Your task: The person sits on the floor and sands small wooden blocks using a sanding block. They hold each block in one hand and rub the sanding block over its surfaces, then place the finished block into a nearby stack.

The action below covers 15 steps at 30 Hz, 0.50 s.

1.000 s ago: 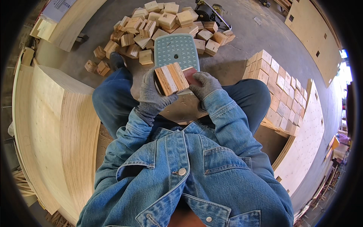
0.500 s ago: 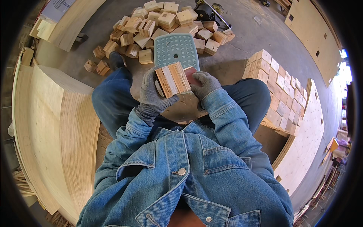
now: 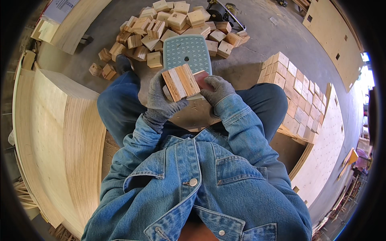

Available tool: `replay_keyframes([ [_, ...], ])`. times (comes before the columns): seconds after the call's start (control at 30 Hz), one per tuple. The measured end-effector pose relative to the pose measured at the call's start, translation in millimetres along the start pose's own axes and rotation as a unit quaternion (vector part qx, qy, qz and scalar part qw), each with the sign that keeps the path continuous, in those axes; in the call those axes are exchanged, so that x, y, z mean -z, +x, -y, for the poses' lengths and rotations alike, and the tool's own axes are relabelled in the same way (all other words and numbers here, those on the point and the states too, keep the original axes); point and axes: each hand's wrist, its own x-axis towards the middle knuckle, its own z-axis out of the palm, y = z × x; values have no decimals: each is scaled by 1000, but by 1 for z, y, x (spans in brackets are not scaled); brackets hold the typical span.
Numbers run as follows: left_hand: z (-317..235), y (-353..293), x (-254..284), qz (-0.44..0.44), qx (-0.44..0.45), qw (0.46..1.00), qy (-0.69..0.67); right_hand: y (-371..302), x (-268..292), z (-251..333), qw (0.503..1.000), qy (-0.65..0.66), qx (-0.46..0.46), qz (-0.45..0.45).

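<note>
Far left of frame: tall stack of plywood sheets point(image 3: 60, 136), edges fanned toward the camera. Above it, upper left to top centre, a loose heap of small wood blocks point(image 3: 161, 24) on the concrete floor point(image 3: 257, 48) — dumped, not sorted.

Centre: left hand point(image 3: 161, 98), grey knit glove, closed around a laminated wood block point(image 3: 181, 82). Block is tilted, striped end face turned up toward the camera, held over the lap — looks like it's angled so that face is reachable. Right hand point(image 3: 215, 90), same glove, closed on a small reddish sanding block point(image 3: 201, 77) pressed against the wood block's right side. Just beyond both hands, a teal plastic stool point(image 3: 185, 50) standing on the floor, top perforated.

Right of the knees: neat stack of wood blocks point(image 3: 295, 88), squared in rows — apparently kept apart from the loose heap. Further right, large plywood panels point(image 3: 325, 148) lying flat, with small holes.
</note>
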Motion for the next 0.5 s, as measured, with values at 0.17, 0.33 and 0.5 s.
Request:
replay_keyframes([
  [0.17,-6,2,1,11,29,999,-35,-2,2,5,1000,-5,-10,1],
  [0.33,-6,5,1,-3,46,999,-27,-2,1,2,1000,-20,9,-9],
  [0.5,-9,16,-2,-9,128,989,-77,-1,-2,-3,1000,-5,16,-18],
])
